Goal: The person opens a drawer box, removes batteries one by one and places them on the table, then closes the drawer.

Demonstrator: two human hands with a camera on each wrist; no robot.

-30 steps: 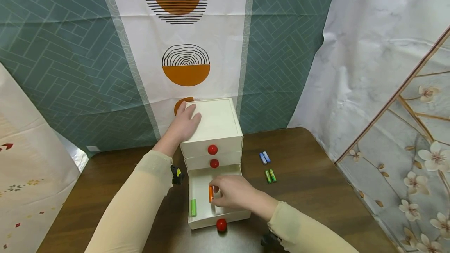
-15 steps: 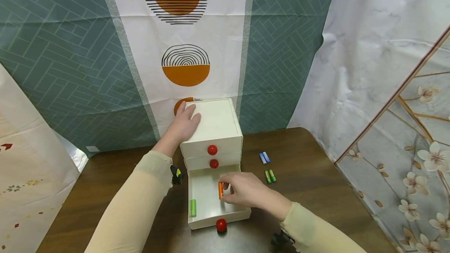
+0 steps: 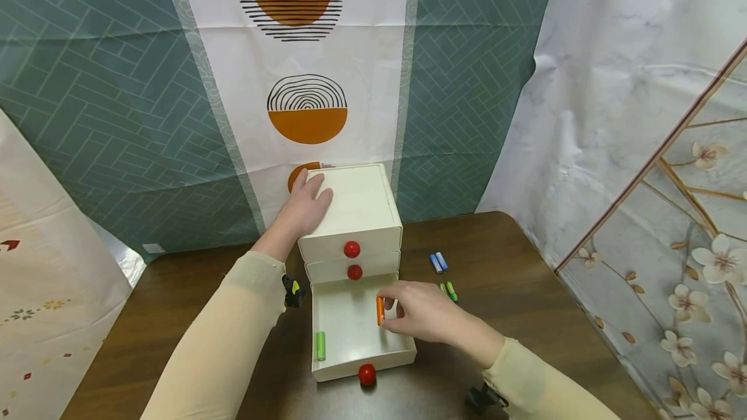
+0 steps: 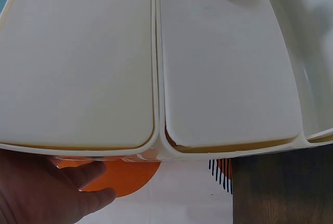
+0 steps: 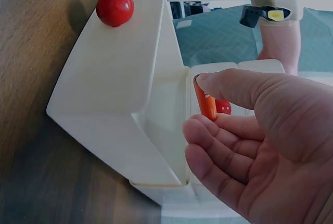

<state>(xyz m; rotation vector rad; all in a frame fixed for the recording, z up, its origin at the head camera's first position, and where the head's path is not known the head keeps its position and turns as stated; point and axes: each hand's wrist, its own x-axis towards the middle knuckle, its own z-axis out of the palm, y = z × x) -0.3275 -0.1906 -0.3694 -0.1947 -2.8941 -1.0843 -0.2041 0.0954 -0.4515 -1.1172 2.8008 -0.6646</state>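
Observation:
My right hand (image 3: pixel 423 313) pinches an orange battery (image 3: pixel 380 310) by its ends between thumb and fingers, over the right side of the pulled-out bottom drawer (image 3: pixel 350 336). In the right wrist view the orange battery (image 5: pixel 206 99) shows between thumb and fingertips. A green battery (image 3: pixel 321 345) lies at the left of that drawer. My left hand (image 3: pixel 307 208) rests on the top left edge of the white drawer cabinet (image 3: pixel 362 196), fingers spread. The left wrist view shows that hand (image 4: pixel 52 187) beside the cabinet's two closed drawers.
Two blue batteries (image 3: pixel 439 262) lie on the brown table (image 3: pixel 496 290) right of the cabinet. Nearer stand-alone green batteries (image 3: pixel 449 291) lie partly behind my right hand. Red knobs mark each drawer, the lowest knob (image 3: pixel 367 374) jutting forward. A patterned cloth (image 3: pixel 315 50) hangs behind.
My right hand has carried the orange battery rightward across the open drawer, from its middle to its right side. The left hand has stayed on the cabinet.

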